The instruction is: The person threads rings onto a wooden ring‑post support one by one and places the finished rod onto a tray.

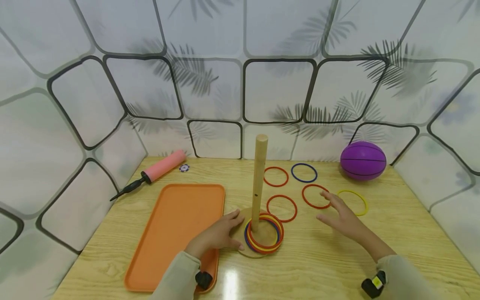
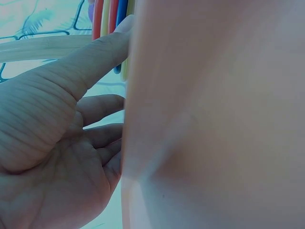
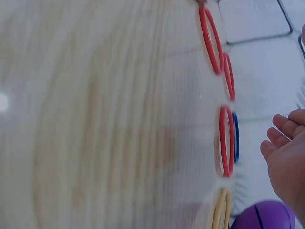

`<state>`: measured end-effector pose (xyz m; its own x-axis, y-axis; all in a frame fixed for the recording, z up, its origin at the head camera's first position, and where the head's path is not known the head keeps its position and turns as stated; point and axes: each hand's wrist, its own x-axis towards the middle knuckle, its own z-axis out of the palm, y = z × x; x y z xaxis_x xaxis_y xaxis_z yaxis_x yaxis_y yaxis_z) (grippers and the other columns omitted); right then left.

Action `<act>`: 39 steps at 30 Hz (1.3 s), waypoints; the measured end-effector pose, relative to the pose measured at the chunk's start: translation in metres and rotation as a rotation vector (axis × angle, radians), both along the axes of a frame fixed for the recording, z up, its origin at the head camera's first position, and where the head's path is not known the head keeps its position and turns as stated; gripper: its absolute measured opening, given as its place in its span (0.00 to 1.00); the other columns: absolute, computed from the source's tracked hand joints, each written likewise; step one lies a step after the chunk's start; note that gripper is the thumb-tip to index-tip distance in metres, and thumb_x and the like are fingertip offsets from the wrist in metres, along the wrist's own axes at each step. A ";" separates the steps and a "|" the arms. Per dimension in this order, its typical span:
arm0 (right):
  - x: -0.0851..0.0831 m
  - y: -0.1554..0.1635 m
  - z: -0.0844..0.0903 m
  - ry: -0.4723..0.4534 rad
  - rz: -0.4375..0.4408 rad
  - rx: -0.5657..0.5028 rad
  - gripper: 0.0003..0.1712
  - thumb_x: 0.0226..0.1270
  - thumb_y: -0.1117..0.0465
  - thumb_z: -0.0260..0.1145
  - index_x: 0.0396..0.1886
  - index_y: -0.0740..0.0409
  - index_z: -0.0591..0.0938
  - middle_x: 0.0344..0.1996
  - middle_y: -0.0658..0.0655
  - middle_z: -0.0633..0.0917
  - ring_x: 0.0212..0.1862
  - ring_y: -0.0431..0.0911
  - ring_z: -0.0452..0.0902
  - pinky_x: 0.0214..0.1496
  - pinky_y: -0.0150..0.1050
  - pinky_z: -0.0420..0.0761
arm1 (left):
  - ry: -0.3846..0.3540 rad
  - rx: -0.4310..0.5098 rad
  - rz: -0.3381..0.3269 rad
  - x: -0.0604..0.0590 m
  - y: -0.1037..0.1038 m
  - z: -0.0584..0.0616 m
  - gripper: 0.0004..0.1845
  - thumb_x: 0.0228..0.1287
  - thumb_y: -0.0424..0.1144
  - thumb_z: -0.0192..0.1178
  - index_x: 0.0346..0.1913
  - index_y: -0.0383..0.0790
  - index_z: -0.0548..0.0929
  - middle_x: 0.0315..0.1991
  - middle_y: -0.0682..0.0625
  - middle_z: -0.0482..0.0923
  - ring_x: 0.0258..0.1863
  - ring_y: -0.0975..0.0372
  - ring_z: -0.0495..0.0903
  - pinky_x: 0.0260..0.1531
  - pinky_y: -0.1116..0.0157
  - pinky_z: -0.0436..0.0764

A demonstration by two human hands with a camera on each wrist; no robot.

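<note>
A wooden peg (image 1: pixel 259 179) stands upright on a round wooden base (image 1: pixel 240 246). Red, yellow and blue rings (image 1: pixel 264 238) lie stacked around its foot. My left hand (image 1: pixel 219 234) rests against the base's left rim, thumb and fingers touching its edge. In the left wrist view the thumb (image 2: pixel 90 62) reaches to the stacked rings (image 2: pixel 109 19). My right hand (image 1: pixel 339 216) hovers open and holds nothing. Its fingertips are beside a loose red ring (image 1: pixel 304 196) and a yellow ring (image 1: pixel 354 202). Its fingers (image 3: pixel 286 157) are spread near a red ring (image 3: pixel 224 140).
More loose rings lie behind the peg: red (image 1: pixel 276 176), blue (image 1: pixel 304 172) and red (image 1: pixel 282 208). A purple ball (image 1: pixel 363 160) sits at the back right. An orange tray (image 1: pixel 176 233) lies on the left, with a pink pump (image 1: pixel 157 171) and a small chip (image 1: pixel 184 168) behind it.
</note>
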<state>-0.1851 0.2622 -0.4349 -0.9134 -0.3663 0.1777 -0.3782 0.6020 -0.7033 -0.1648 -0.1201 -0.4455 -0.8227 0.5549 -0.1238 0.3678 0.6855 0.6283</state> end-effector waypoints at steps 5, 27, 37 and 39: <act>-0.011 0.030 0.004 -0.044 -0.076 0.018 0.47 0.63 0.57 0.67 0.72 0.71 0.52 0.67 0.74 0.57 0.66 0.69 0.51 0.62 0.66 0.57 | -0.002 0.006 0.002 0.000 0.000 0.001 0.46 0.49 0.45 0.73 0.69 0.31 0.63 0.72 0.35 0.51 0.70 0.43 0.52 0.66 0.47 0.57; -0.045 0.096 -0.025 -0.173 -0.255 0.218 0.61 0.61 0.43 0.64 0.69 0.81 0.41 0.64 0.85 0.48 0.64 0.79 0.39 0.62 0.71 0.45 | -0.027 -0.024 0.011 0.000 0.001 0.000 0.46 0.50 0.48 0.72 0.70 0.34 0.63 0.73 0.38 0.50 0.71 0.45 0.51 0.66 0.48 0.57; -0.048 0.098 -0.035 -0.122 -0.230 0.267 0.65 0.53 0.46 0.72 0.67 0.85 0.43 0.62 0.86 0.51 0.63 0.79 0.42 0.63 0.69 0.42 | -0.020 -0.020 0.019 0.001 0.001 0.000 0.46 0.50 0.47 0.72 0.69 0.34 0.63 0.73 0.37 0.50 0.71 0.45 0.51 0.66 0.49 0.57; -0.049 0.098 -0.037 -0.109 -0.228 0.258 0.63 0.53 0.47 0.72 0.67 0.85 0.45 0.61 0.86 0.54 0.63 0.78 0.43 0.63 0.69 0.42 | -0.019 -0.022 0.020 0.001 0.001 -0.001 0.46 0.50 0.48 0.72 0.69 0.34 0.64 0.73 0.38 0.51 0.71 0.45 0.51 0.66 0.48 0.57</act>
<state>-0.2340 0.3602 -0.4714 -0.9853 -0.1710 0.0032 -0.1450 0.8251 -0.5460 -0.1643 -0.1194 -0.4466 -0.8308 0.5355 -0.1516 0.3424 0.7066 0.6193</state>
